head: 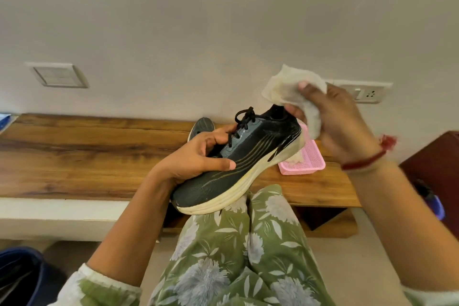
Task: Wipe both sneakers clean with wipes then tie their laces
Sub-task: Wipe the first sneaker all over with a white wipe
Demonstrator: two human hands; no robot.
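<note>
head cam | worn, facing forward-down | close over lap (238, 256) | bench (87, 156), wall (223, 20) beyond

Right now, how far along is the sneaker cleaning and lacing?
Done: probably little; a white wad in the pink basket suggests one used wipe. In hand: the left hand holds the black sneaker, and the right hand holds a wipe just above its heel; the sole looks yellowed. Left: its laces hang loose, and the second sneaker lies on the bench behind, mostly hidden.
</note>
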